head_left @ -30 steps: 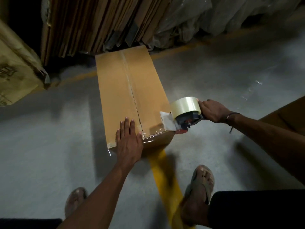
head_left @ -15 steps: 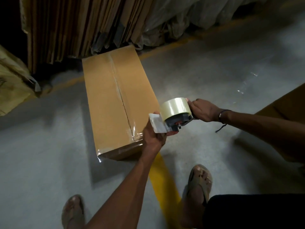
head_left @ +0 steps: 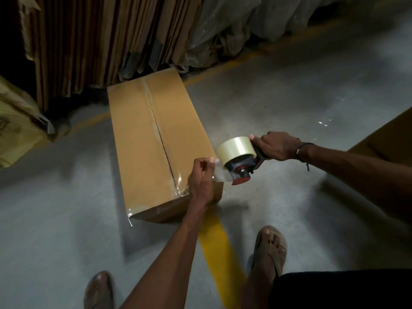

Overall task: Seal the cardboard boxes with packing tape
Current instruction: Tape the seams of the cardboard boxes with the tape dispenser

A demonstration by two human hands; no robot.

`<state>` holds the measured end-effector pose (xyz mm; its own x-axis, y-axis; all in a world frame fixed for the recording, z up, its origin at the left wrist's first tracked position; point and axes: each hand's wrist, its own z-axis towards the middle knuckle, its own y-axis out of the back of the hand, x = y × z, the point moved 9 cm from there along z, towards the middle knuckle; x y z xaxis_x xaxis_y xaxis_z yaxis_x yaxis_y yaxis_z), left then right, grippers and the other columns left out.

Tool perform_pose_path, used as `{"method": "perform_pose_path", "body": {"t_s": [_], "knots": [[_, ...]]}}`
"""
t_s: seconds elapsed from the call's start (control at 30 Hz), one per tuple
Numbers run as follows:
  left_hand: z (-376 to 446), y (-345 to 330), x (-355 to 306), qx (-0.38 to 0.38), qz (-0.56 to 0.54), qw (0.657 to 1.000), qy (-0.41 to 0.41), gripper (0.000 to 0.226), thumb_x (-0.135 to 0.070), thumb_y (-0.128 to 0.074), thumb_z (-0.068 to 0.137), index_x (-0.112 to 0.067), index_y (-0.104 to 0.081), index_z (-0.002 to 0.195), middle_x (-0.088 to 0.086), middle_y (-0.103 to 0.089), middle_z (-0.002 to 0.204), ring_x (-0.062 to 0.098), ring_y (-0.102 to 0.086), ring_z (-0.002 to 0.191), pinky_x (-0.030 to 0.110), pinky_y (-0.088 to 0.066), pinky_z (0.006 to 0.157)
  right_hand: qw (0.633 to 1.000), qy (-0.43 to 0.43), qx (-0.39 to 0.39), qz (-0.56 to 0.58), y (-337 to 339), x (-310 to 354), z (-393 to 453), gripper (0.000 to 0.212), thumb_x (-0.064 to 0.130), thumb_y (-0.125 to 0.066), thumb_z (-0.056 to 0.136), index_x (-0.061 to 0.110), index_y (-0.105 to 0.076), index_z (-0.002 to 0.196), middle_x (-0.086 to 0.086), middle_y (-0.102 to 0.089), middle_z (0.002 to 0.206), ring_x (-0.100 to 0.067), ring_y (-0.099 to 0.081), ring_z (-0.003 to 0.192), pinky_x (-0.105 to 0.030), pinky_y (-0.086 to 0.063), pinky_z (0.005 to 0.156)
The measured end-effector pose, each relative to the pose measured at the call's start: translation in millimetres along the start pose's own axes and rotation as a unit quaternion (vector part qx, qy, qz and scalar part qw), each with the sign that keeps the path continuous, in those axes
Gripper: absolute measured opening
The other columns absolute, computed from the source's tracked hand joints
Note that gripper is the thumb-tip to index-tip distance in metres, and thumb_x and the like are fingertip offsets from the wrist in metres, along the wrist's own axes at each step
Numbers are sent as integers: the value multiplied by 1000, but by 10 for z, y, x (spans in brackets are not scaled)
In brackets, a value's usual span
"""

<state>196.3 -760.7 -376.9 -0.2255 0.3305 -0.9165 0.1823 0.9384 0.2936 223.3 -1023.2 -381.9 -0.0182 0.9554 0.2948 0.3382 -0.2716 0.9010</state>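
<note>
Left hand [head_left: 200, 181] pinches limp, sticky clear tape end; right hand [head_left: 275, 146] grips red-black tape dispenser [head_left: 240, 161] handle beside stiff brown cardboard box [head_left: 156, 141], near right corner.

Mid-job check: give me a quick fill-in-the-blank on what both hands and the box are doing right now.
1. The right hand grips the handle of the tape ____.
2. The left hand pinches the loose end of the clear ____.
3. The cardboard box lies on the floor with its centre seam ____ along its middle.
4. A ____ painted line runs on the floor between the person's feet.

Missing words: dispenser; tape; untaped; yellow
</note>
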Motion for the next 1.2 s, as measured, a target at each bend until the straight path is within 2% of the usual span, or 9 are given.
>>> {"method": "perform_pose_path", "body": {"t_s": [0.1,0.17,0.23,0.33,0.67,0.8,0.87,1.07,1.2], "knots": [[60,-34,-155,-11,44,996,73,98,-91,-55,73,-5,-55,118,7,-62,105,25,-59,93,29,-40,66,1000,0,20,5,-36,121,75,80,61,-8,106,14,-60,67,-3,-62,60,-19,-60,59,-31,-46,65],[86,-67,-192,0,109,982,152,139,-107,-49,48,-2,-45,140,15,-55,133,36,-54,121,41,-47,88,999,-1,41,7,-45,173,93,80,61,-6,106,16,-62,69,-2,-63,61,-18,-60,61,-31,-44,66],[99,-147,-206,34,121,969,215,152,-104,-55,42,-6,-27,154,17,-39,150,39,-40,138,53,-40,110,998,-6,58,-2,-20,203,104,81,60,-4,106,17,-62,68,-1,-64,63,-17,-61,63,-30,-40,67],[180,-209,-179,36,74,963,258,157,-94,-71,30,-10,-22,153,15,-39,148,38,-42,135,54,-45,109,996,-25,82,-6,-37,192,144,85,63,-1,104,17,-67,76,0,-68,68,-15,-64,69,-32,-42,74],[382,-264,150,5,-88,964,252,133,-83,-89,19,-10,-60,127,9,-73,110,33,-73,93,52,-64,77,998,-57,38,-10,-64,169,129,83,65,-4,104,15,-65,77,-4,-68,71,-19,-64,71,-34,-48,74],[207,-253,-120,8,-24,981,194,62,-67,-87,60,-12,-65,80,3,-69,80,29,-68,83,46,-58,81,993,-53,15,-100,12,137,101,76,64,-8,104,16,-60,75,-4,-62,67,-20,-59,65,-34,-51,70],[170,-296,-111,0,38,983,177,56,-70,-82,62,-17,-61,70,-2,-63,74,26,-61,78,46,-52,86,988,-69,17,-136,-14,44,61,76,63,-9,105,16,-59,73,-2,-60,65,-17,-56,61,-35,-51,67],[267,-255,48,18,115,973,201,77,-77,-69,45,-21,-56,96,2,-68,103,28,-65,97,45,-52,96,973,-115,6,-201,-254,37,63,65,56,-16,108,17,-54,73,-3,-58,74,-23,-55,69,-33,-41,69],[411,-236,151,88,151,970,170,42,-44,-65,84,-16,-60,115,5,-67,116,24,-61,97,33,-43,77,978,-172,-12,-116,-426,45,60,58,52,-21,109,12,-62,96,-9,-62,86,-27,-58,78,-34,-40,68]]}}
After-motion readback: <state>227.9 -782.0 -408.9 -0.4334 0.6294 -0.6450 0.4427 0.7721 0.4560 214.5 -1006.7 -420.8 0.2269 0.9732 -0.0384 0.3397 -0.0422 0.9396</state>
